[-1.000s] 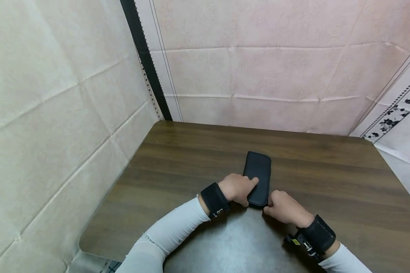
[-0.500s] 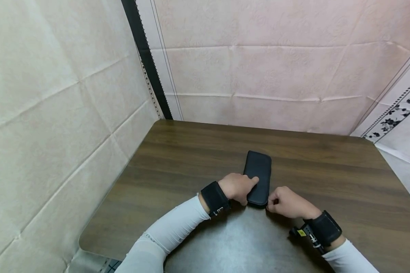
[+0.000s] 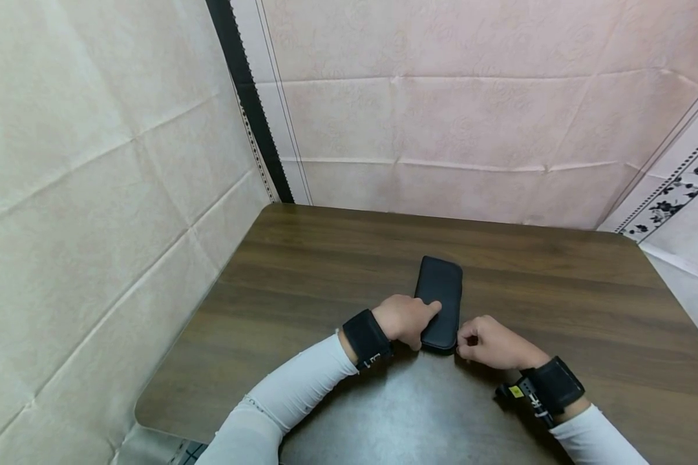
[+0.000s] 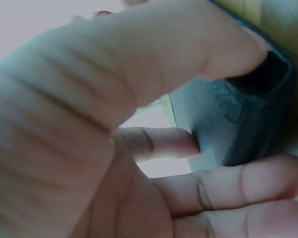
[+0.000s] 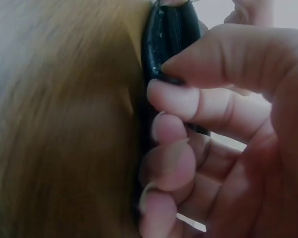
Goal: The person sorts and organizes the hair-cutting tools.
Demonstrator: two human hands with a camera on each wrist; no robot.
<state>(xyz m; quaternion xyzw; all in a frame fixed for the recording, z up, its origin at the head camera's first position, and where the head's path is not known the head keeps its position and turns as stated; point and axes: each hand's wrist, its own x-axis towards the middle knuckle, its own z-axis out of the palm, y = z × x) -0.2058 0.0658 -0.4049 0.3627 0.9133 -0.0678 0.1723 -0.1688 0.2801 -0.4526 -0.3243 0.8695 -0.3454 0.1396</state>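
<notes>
A long black leather-look zip case (image 3: 444,284) lies flat on the table, its far end angled slightly left. My left hand (image 3: 401,318) holds it from the left, index finger on the top face. In the left wrist view, the thumb presses near a dark gap at the end of the case (image 4: 208,119). At the near right corner, my right hand (image 3: 494,345) pinches between thumb and index finger. The right wrist view has a zipper (image 5: 176,32) along the case edge and a small dark zipper pull (image 5: 171,79), mostly hidden by those fingertips.
The brown wood-grain table (image 3: 326,258) has rounded corners. Creased pale cloth (image 3: 471,123) hangs behind it, and more cloth (image 3: 93,194) hangs along the left. Black bands (image 3: 552,387) with small cameras circle both wrists.
My right hand has shifted slightly right and away from me, from the case's near end to its right corner. The left hand and the case have stayed put.
</notes>
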